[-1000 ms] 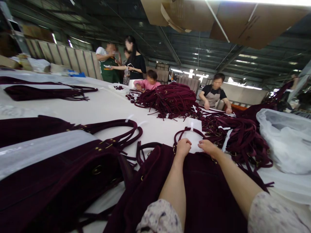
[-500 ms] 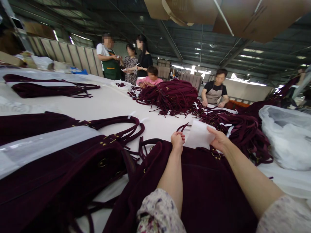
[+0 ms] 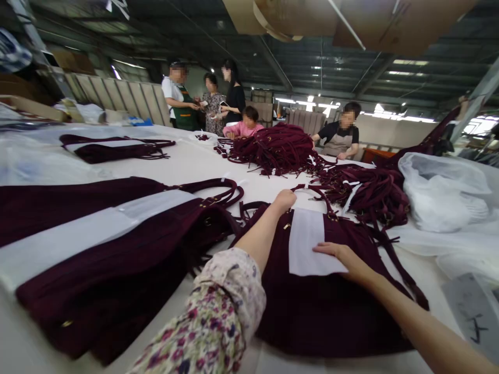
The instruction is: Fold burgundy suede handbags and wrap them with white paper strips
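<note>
I see a dark purple bag (image 3: 331, 317) lying flat on the big white table (image 3: 206, 166), right in front of the person, with its handle (image 3: 323, 196) pointing away. A white sheet (image 3: 306, 241) lies on the bag, just below the handle. The right hand (image 3: 349, 262) is open, with its fingers stretched out on the sheet. The left hand (image 3: 285, 201) is curled up by one side of the handle, and I can't tell if it is holding on. On the left, more purple bags (image 3: 156, 249) lie with a white strip (image 3: 89, 228) between them. Past the hands there is a big purple heap (image 3: 278, 148), and a pile of straps (image 3: 374, 195) sits near a see-through plastic bag (image 3: 436, 202). A person in pink (image 3: 251, 129) leans by the heap.
</note>
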`<act>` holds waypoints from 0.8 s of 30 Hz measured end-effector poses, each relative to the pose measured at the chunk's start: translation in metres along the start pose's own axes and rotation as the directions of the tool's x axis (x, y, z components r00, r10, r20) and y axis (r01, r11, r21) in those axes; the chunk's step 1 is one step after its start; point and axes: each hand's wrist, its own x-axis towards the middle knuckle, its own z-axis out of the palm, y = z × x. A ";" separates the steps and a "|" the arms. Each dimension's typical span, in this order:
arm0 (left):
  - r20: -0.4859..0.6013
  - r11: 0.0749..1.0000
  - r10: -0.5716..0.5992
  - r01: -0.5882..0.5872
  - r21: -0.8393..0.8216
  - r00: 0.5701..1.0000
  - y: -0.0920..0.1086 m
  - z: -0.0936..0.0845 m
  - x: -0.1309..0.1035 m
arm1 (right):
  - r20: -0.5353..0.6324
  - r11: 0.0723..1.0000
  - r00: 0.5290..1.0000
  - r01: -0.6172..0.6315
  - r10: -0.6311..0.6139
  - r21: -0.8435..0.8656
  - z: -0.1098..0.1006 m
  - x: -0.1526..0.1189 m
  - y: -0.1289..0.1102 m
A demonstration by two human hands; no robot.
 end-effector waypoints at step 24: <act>0.490 0.367 0.444 -0.652 0.664 0.750 -0.068 -0.049 -0.254 | -0.026 0.990 0.998 -0.063 0.060 -0.125 -0.027 -0.069 -0.072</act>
